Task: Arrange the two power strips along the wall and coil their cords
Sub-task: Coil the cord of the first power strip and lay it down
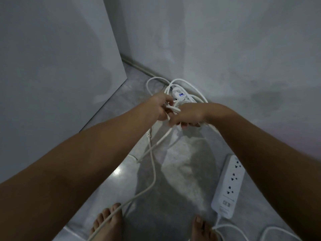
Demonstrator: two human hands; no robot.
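Observation:
A white power strip [229, 186] lies flat on the grey floor at the lower right, close to the right wall, its cord [225, 228] trailing toward the bottom edge. A second white strip [179, 95] sits near the corner, half hidden behind my hands and ringed by loops of white cord [187, 83]. My left hand [160, 108] grips a bundle of that cord. Touching it, my right hand [188, 115] holds cord strands with curled fingers. A loose length of cord [152, 171] hangs from my hands down across my left foot.
A grey cabinet side [60, 66] stands on the left and meets the floor. The pale wall [225, 49] runs behind and along the right, with a baseboard [139, 66] at the corner. My bare feet [107, 221] stand at the bottom edge.

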